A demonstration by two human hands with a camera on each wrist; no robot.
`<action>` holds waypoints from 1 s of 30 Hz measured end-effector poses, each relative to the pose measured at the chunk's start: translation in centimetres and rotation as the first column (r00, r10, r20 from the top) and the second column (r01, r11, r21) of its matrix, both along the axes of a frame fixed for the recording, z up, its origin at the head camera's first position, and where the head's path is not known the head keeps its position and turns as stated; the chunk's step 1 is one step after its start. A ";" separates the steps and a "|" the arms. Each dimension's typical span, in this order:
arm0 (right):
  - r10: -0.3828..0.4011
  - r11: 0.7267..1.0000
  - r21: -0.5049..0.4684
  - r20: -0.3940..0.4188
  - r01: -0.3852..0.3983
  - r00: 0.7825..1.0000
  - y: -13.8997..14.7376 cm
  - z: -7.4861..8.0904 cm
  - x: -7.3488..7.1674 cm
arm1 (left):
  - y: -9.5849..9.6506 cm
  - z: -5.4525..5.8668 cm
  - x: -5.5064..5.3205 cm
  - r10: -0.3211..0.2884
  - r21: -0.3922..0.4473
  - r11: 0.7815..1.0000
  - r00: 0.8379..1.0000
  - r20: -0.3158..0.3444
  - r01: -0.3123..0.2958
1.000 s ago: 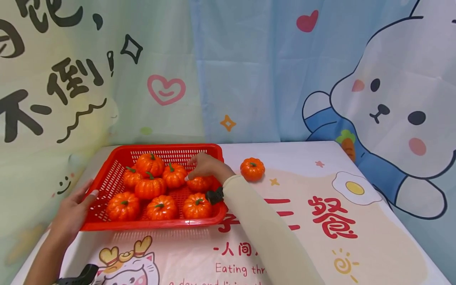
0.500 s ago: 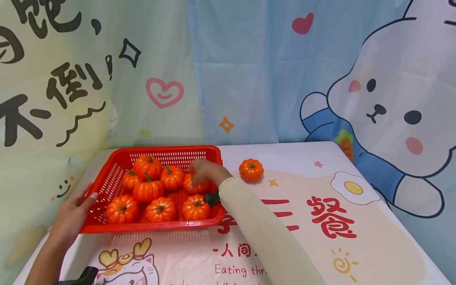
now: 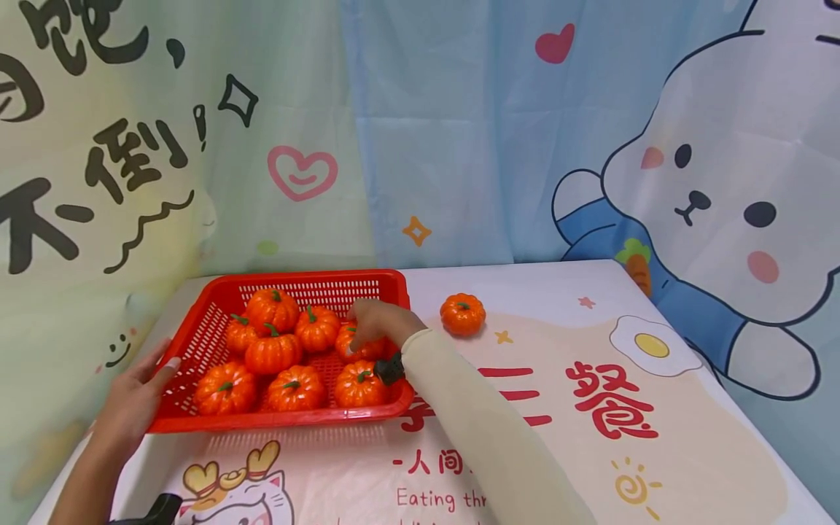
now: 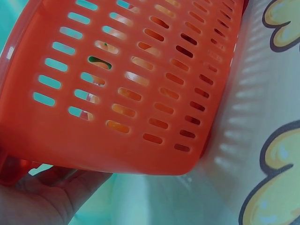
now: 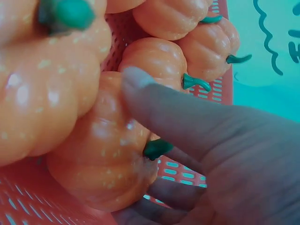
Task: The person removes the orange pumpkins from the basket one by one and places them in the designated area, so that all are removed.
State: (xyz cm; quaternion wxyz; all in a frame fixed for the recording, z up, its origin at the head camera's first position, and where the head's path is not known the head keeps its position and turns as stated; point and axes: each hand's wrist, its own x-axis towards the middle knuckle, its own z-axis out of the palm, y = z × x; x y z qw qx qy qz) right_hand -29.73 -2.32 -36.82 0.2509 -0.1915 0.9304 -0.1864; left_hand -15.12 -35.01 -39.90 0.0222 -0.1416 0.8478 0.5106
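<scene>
A red plastic basket (image 3: pixel 275 418) with slotted walls holds several small orange pumpkins with green stems. My left hand (image 3: pixel 134 394) grips its left side, the thumb over the rim; the left wrist view shows that hand (image 4: pixel 51 197) under the basket's end wall (image 4: pixel 89 140). Inside the right part of the basket, my right hand (image 3: pixel 380 321) grips a pumpkin (image 3: pixel 351 344). From the right wrist, the thumb of that hand (image 5: pixel 220 154) presses one side of the pumpkin (image 5: pixel 103 154), while the fingers curl beneath its other side, partly hidden.
A lone pumpkin (image 3: pixel 463 315) sits on the table right of the basket. More pumpkins (image 3: pixel 273 353) surround the gripped one, including one in the near right corner (image 3: pixel 359 385). A printed cloth (image 3: pixel 538 467) covers the table, and a cartoon curtain (image 3: pixel 433 146) hangs behind.
My right hand has lowered from over the right pumpkin, and its fingers and thumb have closed round it. The left hand stays on the basket. The head view has shifted slightly.
</scene>
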 end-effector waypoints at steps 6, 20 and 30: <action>0.001 1.000 0.018 0.009 -0.001 1.000 -0.1 -0.2 0.0 | 0.0 -0.1 0.0 0.004 0.019 1.000 1.000 -0.004 -0.004; 0.021 0.988 -0.150 -0.001 -0.021 1.000 0.7 0.0 0.0 | -0.1 0.0 0.0 -0.010 -0.006 1.000 1.000 -0.001 0.010; 0.079 0.956 -0.284 -0.002 -0.076 0.997 1.1 0.2 -0.1 | -0.2 -0.2 -0.1 -0.011 -0.003 1.000 1.000 -0.002 0.011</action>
